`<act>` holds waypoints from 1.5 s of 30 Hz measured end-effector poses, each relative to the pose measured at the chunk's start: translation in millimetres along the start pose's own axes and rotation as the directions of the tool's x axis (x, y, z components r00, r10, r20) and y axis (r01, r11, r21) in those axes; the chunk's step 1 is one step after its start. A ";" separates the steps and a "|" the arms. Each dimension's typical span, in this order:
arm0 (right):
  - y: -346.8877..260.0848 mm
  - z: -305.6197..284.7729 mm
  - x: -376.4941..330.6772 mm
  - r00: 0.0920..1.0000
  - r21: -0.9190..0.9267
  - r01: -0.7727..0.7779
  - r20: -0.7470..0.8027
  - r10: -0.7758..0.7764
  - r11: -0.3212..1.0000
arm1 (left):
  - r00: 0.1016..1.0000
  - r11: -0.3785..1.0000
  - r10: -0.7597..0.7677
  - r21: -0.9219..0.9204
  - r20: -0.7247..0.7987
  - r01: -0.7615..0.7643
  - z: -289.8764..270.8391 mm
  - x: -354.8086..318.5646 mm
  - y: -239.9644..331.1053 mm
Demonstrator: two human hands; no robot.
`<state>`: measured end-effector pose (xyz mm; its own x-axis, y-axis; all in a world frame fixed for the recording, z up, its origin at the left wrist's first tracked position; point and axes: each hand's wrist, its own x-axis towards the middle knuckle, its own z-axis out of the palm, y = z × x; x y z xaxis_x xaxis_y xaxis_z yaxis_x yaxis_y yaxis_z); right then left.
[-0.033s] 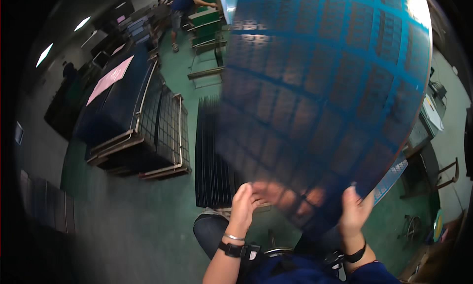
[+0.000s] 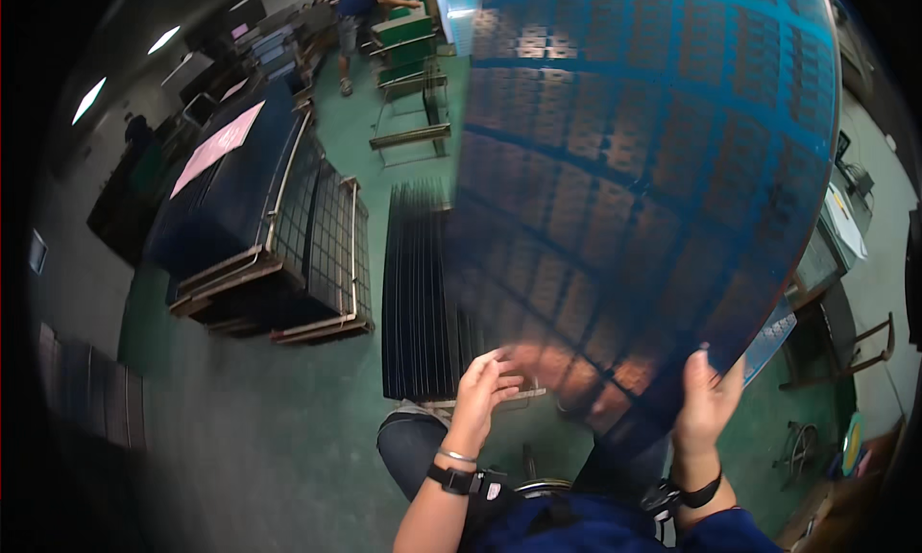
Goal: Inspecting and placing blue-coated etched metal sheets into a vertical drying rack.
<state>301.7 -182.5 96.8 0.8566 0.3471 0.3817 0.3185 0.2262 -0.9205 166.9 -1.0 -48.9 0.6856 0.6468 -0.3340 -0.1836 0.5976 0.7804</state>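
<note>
A large, glossy blue printed circuit board panel with rows of coppery patterns stands tilted in front of me. My right hand grips its lower right edge, thumb on the near face and fingers behind. Beside the lower left edge is my left hand, its fingers loosely curved and apart; I cannot tell whether the fingertips touch the panel. The shiny face mirrors a hand. Partly hidden behind the panel, a rack of upright dark panels stands just beyond my left knee.
To the left stands a wire-sided rack packed with dark panels, a pink sheet on top. Farther back, a person reaches toward a green stack. A blue patterned panel and a chair frame are at right.
The circuit board panel has shifted slightly right in view, along with my right hand. My left hand's fingers appear more spread. The racks show slightly more from behind the panel.
</note>
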 end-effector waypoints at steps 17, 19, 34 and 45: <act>118.2 74.9 12.0 0.962 -0.224 -0.168 0.177 0.210 0.960 | 0.988 0.910 0.041 0.414 -0.150 0.025 -100.5 45.1 -62.2; 136.1 88.5 11.3 0.974 -0.227 -0.129 0.151 0.166 0.965 | 0.985 0.845 0.109 0.534 -0.130 -0.023 -96.9 57.0 -61.1; 180.4 115.1 18.0 0.863 -0.177 -0.367 0.303 0.405 0.913 | 0.902 -0.067 0.331 0.961 0.277 -0.270 -55.6 115.0 -75.4; 206.6 131.2 59.8 0.880 -0.052 -0.352 0.322 0.349 0.935 | 0.902 -0.164 0.337 0.960 0.269 -0.225 -61.0 113.7 -75.0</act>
<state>365.5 4.4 -59.7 0.7343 0.6776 0.0413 0.0176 0.0419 -0.9990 215.6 56.6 -177.7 0.7464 0.6574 0.1039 0.5520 -0.6987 0.4550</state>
